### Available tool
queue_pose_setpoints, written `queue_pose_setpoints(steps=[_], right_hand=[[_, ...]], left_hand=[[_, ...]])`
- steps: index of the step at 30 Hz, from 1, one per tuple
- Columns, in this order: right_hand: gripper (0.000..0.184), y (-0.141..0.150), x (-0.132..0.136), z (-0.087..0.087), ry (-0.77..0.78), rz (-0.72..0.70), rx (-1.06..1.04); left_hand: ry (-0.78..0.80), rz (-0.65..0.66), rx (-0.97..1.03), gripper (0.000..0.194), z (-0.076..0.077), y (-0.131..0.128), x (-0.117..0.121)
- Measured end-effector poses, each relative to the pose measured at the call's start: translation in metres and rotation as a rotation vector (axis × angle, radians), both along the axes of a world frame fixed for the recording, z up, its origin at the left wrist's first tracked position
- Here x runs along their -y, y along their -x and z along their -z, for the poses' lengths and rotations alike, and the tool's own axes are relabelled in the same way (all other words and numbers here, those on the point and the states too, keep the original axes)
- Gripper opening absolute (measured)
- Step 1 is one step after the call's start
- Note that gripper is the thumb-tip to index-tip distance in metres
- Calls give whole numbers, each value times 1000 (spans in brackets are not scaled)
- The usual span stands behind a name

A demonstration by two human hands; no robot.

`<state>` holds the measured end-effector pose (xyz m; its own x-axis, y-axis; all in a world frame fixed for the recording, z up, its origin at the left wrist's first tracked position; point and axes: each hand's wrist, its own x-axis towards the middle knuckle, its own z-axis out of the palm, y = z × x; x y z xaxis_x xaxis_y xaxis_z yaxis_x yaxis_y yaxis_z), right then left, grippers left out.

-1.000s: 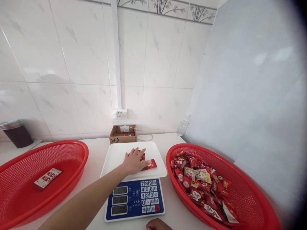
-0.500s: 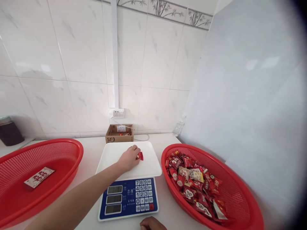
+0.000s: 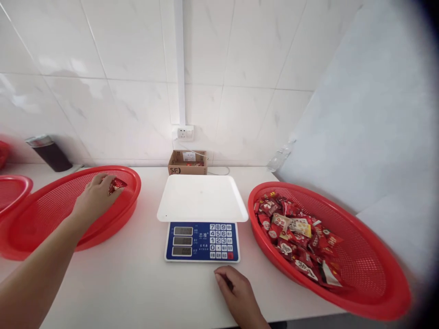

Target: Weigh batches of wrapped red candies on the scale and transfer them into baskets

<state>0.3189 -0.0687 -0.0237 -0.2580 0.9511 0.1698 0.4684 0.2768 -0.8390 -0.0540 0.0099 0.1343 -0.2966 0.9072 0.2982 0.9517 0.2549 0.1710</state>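
Observation:
My left hand (image 3: 98, 196) is closed on a small red snack packet (image 3: 116, 185), over the far right part of the left red basket (image 3: 135, 185). Hand and forearm cover part of that basket's floor. The white weighing tray of the scale (image 3: 202, 196) is bare, and the blue keypad panel (image 3: 202, 241) faces me below it. In front of the scale, my right hand (image 3: 238, 292) rests on the table with its fingers curled and nothing visible in them. Many red snack packets (image 3: 302, 237) lie in the right basket (image 3: 387, 274).
Behind the scale stands a cardboard box (image 3: 187, 169) with a few packets inside, under a wall socket (image 3: 184, 133). A dark jar (image 3: 50, 153) is at the back left. Another red basket (image 3: 15, 192) shows at the left edge. A grey panel (image 3: 363, 137) borders the right.
My left hand has moved left with the red packet, from the weighing tray to over the left basket. The view has tipped down and shows more of my right hand.

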Motion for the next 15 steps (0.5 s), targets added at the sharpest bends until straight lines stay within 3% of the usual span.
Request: queue_pose_setpoints(steps=[4,6,9,12,13,15], right_hand=[[21,2,1,1,2,-18,24],[20,3,3,1,-27,-17,51],[19,-2,10,-12,-100,-19,111],[17,-19,14,-44,-227,-13,166],[17,-29,13,-58,-275,12,183],[17,-53,8,-87,-336,110,248]], left_hand=[[99,-73,-27,71,10,11,8],[-43,-19,-43,65,13,-2,11],[-401,184,31,48,24,-40,23],[-722,463,87,29,56,-72,39],[-740,617,119,24,71,-78,43],[-656,706,257,14,106,-82,44]])
